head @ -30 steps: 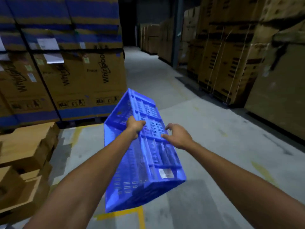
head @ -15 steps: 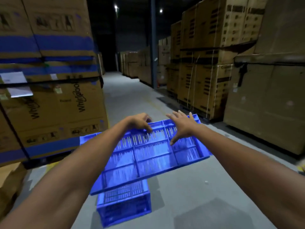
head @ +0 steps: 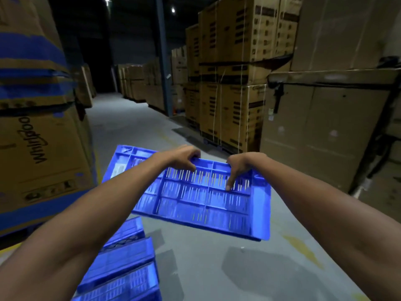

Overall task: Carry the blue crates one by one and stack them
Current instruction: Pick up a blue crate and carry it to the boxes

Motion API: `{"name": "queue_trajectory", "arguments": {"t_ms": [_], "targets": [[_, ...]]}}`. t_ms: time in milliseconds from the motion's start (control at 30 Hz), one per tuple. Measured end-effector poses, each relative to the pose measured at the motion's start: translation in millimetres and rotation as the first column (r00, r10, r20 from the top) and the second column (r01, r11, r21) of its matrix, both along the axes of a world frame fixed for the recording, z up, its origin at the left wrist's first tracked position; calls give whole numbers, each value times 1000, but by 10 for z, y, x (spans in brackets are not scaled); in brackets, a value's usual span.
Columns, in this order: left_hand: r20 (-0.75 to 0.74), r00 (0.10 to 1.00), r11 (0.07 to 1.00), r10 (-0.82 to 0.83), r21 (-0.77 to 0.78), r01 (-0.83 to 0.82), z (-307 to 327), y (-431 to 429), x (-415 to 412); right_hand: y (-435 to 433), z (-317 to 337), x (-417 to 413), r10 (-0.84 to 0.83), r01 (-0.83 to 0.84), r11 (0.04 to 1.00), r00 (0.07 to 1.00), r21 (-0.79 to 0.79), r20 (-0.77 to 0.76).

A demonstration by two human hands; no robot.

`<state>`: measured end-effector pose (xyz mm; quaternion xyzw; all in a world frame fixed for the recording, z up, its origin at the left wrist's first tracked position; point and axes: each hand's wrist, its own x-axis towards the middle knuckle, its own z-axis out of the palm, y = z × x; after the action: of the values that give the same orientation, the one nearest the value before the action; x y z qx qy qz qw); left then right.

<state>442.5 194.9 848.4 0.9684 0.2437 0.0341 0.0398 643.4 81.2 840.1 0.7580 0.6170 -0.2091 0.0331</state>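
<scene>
I hold a blue slotted crate (head: 195, 203) upside down in the air in front of me, its ribbed bottom facing up. My left hand (head: 180, 157) grips its far edge with curled fingers. My right hand (head: 240, 166) curls over the same far edge, with one finger stretched down onto the slots. Below the held crate, at the lower left, a stack of blue crates (head: 123, 263) stands on the floor, partly hidden by my left forearm.
Tall stacks of Whirlpool cardboard boxes (head: 41, 148) stand close on the left. Strapped cardboard boxes (head: 227, 94) and a large plain carton (head: 325, 131) line the right. A grey concrete aisle (head: 130, 127) runs ahead between them, with a blue steel column (head: 162, 57) farther back.
The crate went from hanging tilted on end to lying flat, bottom up, and has moved right and closer. The stack on the floor has come into view. Both hands now curl over the far edge.
</scene>
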Motion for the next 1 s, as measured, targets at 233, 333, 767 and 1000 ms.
{"name": "queue_trajectory", "arguments": {"t_ms": [233, 333, 767, 1000], "targets": [[6, 996, 983, -88, 163, 85, -308, 1130, 943, 935, -410, 882, -125, 143, 967, 988, 212, -96], [59, 984, 947, -170, 286, 146, -390, 1741, 1354, 1453, -379, 1164, -196, 202, 936, 979, 287, -51], [7, 972, 825, -233, 531, 194, -549, 3445, 3566, 2862, -681, 2543, -570, 284, 724, 760, 629, 313], [64, 966, 858, -252, 475, 193, -494, 4000, 5229, 3408, -716, 4176, -627, 298, 679, 710, 671, 320]]}}
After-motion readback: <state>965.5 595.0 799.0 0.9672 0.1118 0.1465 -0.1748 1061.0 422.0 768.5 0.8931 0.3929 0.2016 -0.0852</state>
